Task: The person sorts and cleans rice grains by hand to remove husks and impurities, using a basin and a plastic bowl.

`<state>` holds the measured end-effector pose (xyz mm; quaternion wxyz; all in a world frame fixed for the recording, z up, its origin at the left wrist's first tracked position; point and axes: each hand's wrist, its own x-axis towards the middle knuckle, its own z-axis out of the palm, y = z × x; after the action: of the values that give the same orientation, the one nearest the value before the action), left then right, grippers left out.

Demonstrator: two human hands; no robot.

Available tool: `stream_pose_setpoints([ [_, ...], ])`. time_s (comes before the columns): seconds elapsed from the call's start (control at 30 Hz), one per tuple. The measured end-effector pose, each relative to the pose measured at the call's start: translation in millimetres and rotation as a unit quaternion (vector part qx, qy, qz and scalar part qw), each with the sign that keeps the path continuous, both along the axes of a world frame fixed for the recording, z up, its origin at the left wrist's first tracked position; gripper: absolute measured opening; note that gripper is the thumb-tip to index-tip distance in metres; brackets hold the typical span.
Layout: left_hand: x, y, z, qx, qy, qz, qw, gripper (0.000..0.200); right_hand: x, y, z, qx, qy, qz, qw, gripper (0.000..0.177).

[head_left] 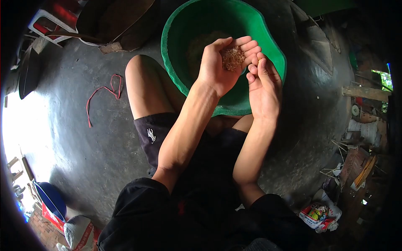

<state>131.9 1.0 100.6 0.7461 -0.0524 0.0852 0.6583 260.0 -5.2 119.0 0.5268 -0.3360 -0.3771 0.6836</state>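
Observation:
My left hand (214,69) is palm up and cupped over the green plastic basin (268,42), holding a small heap of tan, husk-like grain (233,58). Close beside its fingertips, my right hand (265,90) has its thumb and fingers curled together in a pinch. A tiny pale bit seems to show at those fingertips, too small to name. Down in the basin, partly hidden behind my left hand, lies more brownish loose material (203,44). The basin stands on the dark floor in front of my bent knees.
A red string (104,88) lies on the floor to the left. Beyond it are a large dark pan (119,19) and a red and white plastic chair (54,23). A blue basin (51,201) stands lower left. Bags (320,215) and wood scraps (356,167) lie along the right.

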Motion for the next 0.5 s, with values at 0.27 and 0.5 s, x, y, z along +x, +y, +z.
stream_pose_setpoints([
  [0.27, -20.4, 1.3, -5.4, -0.029, 0.003, 0.041, 0.999, 0.042, 10.6, 22.8, -34.9, -0.049, -0.084, -0.066, 0.993, 0.024],
  [0.5, -28.1, 1.4, -7.7, -0.028, 0.011, 0.062, 0.998, 0.042, 23.0, 42.9, -63.1, -0.048, -0.188, -0.154, 0.969, 0.025],
])
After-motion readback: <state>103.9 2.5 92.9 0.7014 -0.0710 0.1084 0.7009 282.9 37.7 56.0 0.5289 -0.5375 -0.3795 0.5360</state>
